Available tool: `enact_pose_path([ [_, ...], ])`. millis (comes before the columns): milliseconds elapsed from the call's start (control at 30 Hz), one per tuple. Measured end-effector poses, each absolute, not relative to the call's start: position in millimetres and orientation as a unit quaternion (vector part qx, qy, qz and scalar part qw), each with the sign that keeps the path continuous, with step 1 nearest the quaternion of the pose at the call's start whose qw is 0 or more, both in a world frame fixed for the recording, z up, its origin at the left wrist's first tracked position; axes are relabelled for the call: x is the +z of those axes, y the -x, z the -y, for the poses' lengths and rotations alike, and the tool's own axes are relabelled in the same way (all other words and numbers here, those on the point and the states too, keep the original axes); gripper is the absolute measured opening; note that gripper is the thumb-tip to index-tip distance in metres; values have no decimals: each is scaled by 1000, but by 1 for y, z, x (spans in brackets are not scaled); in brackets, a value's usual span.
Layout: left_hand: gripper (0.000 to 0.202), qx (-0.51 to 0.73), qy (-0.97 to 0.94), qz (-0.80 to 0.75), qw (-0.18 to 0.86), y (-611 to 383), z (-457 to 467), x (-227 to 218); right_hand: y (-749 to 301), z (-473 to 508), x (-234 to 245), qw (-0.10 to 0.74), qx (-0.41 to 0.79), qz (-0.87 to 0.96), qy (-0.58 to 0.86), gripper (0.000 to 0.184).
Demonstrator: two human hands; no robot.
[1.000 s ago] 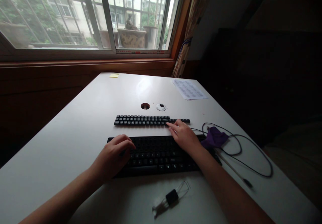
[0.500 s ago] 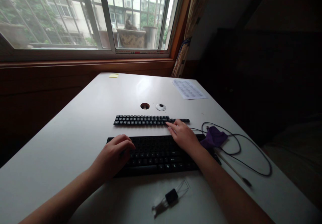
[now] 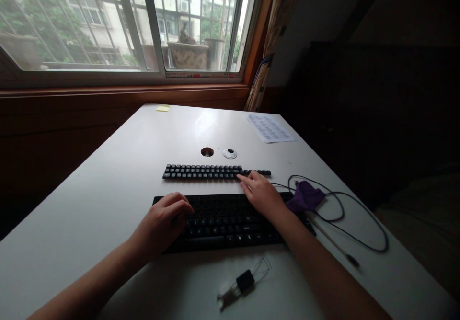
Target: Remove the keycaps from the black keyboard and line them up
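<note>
I watch remotely: L hand (image 3: 163, 219) curls over kybd (image 3: 223, 226) on white surface (image 3: 115, 181); keycap rows (image 3: 201, 171) lie just behind; R hand (image 3: 262, 194) has index finger at near row, R side. Hands apart; can't tell if either grips anything.

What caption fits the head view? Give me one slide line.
Left hand at the keyboard, right hand by the lined-up keycaps.

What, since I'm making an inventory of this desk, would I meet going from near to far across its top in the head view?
Wire tool with a black grip → black keyboard → rows of black keycaps → white ring → printed papers → yellow sticky note.
</note>
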State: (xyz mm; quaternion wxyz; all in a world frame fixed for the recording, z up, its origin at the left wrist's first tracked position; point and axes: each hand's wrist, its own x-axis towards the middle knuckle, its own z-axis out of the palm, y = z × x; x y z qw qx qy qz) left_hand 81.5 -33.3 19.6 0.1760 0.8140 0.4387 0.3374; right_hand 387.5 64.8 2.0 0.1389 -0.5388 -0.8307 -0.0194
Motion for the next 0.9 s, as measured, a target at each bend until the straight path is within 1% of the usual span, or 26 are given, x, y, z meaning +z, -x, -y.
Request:
enact_pose_path([
  [367, 23, 339, -817, -433, 175, -82, 32, 18, -389, -65, 0, 149, -11, 830, 538, 36],
  [567, 20, 343, -815, -436, 170, -82, 32, 20, -390, -64, 2, 180, -11, 823, 538, 36],
  [767, 21, 335, -814, -441, 173, -82, 33, 22, -404, -59, 19, 246, 5, 803, 543, 30],
  [900, 22, 330, -820, -435, 171, -82, 33, 23, -423, -57, 38, 255, 30, 797, 547, 24],
])
